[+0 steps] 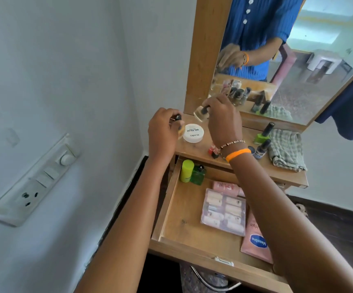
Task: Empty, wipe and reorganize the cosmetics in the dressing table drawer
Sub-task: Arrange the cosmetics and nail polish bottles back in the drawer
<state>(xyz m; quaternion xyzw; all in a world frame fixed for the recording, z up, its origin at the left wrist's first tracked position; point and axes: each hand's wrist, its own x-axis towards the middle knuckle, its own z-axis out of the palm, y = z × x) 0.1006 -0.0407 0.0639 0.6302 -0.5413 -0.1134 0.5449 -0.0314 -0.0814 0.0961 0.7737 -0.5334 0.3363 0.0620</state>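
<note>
The right hand (224,117) pinched a small pale bottle (201,115) by its dark cap, the bottle tilted with its body swung out to the left, hanging just above the back left corner of the dressing table top (194,149). The left hand (164,132) curled round another small bottle with a black cap (178,117), its body largely hidden by the fingers, held just beside a white tub of nail polish remover (193,133). Both hands were closed on their bottles, level with each other and near. Below and towards the person lay the open drawer (184,225), its length running towards the camera, holding a yellow-green tube (186,170), a green bottle (198,174), a clear packet of samples (224,211) and a pink Vaseline tube (257,244). To the right on the top stood a green polish bottle (263,134), a dark bottle (261,150) and a checked cloth (287,151). Judging by this, either bottle would travel downward and back to reach the drawer, the left hand being nearer its bare left side.
</note>
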